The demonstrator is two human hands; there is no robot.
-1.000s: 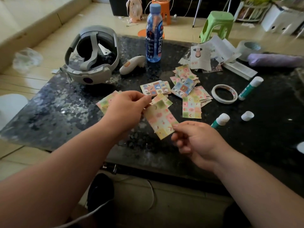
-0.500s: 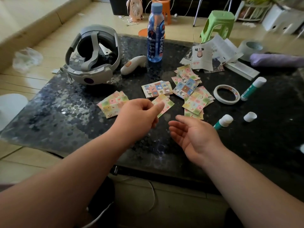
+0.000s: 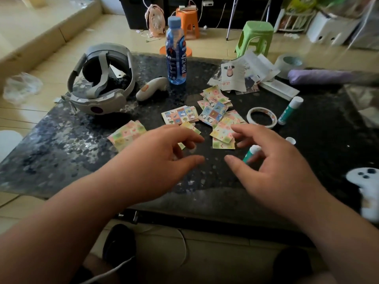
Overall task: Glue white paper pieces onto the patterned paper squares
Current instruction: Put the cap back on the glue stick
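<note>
Left hand point(image 3: 155, 160): fingers loose and spread, holding nothing, low over the dark table point(image 3: 61, 152). Right hand point(image 3: 274, 167): likewise empty and relaxed, thumb turned inward toward the left thumb. Bare tabletop lies between them.

At the left fingertips is a small patterned square point(image 3: 191, 127), partly hidden under the fingers; contact unclear. A pastel stack point(image 3: 127, 135) sits just outboard of the left knuckles.

At the right fingertips is a loose pile of patterned squares point(image 3: 222, 133), just beyond and inward of the index finger. Whether they touch, I cannot tell.

A green glue stick point(image 3: 251, 153) lies under the arch of the right hand, showing between thumb and fingers. Its long axis runs diagonally, white end pointing away and to the right.

Farther out are a flat sheet of patterned squares point(image 3: 180, 115), then a tape ring point(image 3: 262, 117) and a second glue stick point(image 3: 290, 110) off to the right.

The heap of white paper pieces point(image 3: 244, 78) lies at the far side, beyond the squares and well apart from both hands, on the right hand's side.

Judgement: glue and white pieces both favour the right hand. The left is better placed to steady a square.
</note>
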